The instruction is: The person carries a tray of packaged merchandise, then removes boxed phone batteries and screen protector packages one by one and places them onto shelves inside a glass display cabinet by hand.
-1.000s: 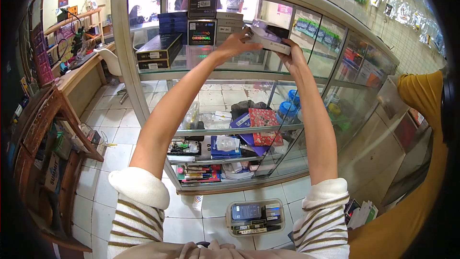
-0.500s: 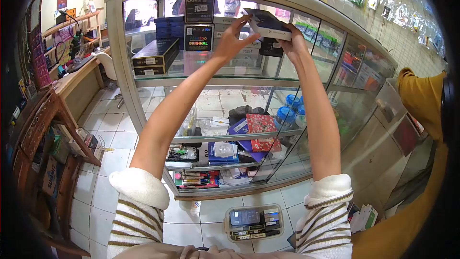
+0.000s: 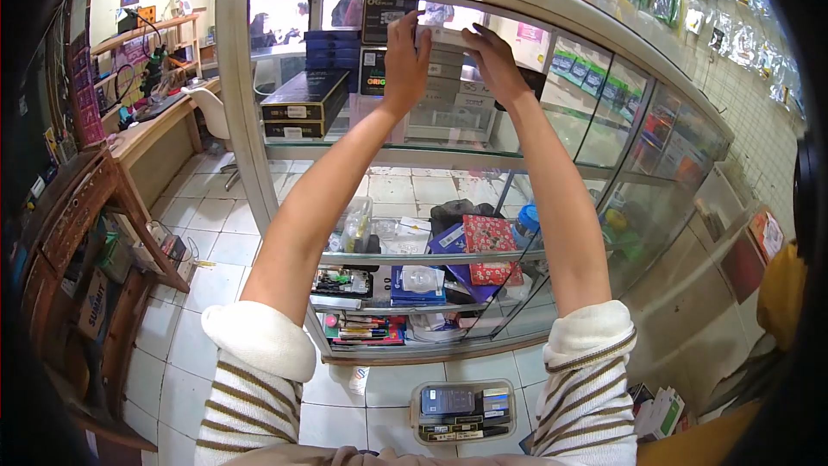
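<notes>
On the upper shelf of a glass display case (image 3: 237, 69) stands a stack of pale flat boxes (image 3: 444, 72). A pale box (image 3: 446, 37) lies on top of this stack, between my two hands. My left hand (image 3: 405, 60) is at the stack's left side, fingers stretched upward and apart, in front of black boxes (image 3: 388, 17). My right hand (image 3: 498, 62) is at the upper right corner, its fingers extended along the top box's edge. Whether the fingertips press on the box is hard to see. A dark box (image 3: 533, 85) shows partly behind my right wrist.
Blue boxes (image 3: 332, 52) and long black boxes (image 3: 304, 103) sit left on the shelf. Lower shelves hold a red patterned box (image 3: 490, 242) and stationery. A plastic bin (image 3: 417, 410) of boxes is on the floor. A wooden rack (image 3: 129, 207) stands left.
The pale box that was raised and tilted in my hands is now on the stack. Both hands have moved with it, and the right hand has come away from underneath. The view has shifted slightly.
</notes>
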Tool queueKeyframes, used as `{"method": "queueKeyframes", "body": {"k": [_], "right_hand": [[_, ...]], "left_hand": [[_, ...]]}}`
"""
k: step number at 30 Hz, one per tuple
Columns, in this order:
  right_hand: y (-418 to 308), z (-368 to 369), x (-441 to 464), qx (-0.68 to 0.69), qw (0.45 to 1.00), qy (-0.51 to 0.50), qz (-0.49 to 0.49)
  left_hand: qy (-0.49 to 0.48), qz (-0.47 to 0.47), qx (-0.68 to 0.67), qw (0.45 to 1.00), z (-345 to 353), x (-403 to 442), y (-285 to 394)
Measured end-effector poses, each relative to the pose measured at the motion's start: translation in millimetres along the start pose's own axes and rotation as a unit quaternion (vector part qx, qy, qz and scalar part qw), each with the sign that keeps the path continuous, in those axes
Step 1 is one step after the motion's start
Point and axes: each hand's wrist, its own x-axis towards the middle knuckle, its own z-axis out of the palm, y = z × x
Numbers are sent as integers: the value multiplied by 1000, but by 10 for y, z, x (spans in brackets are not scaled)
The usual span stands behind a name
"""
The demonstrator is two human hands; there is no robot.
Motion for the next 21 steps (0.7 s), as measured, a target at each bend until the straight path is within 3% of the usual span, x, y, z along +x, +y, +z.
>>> {"method": "queueKeyframes", "body": {"k": [4,6,8,11,20,21], "right_hand": [[266,-84,223,-260,943,168,-119],[296,-116,274,-377,901,193,-97],[325,-140,361,-435,872,194,-116],[270,-114,405,-453,870,174,-84],[460,-165,583,-532,837,108,-65],[632,-275,718,-575,806,103,-101]], "left_hand": [[-24,25,14,999,9,-56,-138],[-47,92,167,981,28,-80,-168],[-74,90,202,972,27,-101,-161],[-161,72,304,936,69,-169,-201],[-173,94,451,871,133,-267,-354],[-174,93,451,870,135,-280,-383]]}}
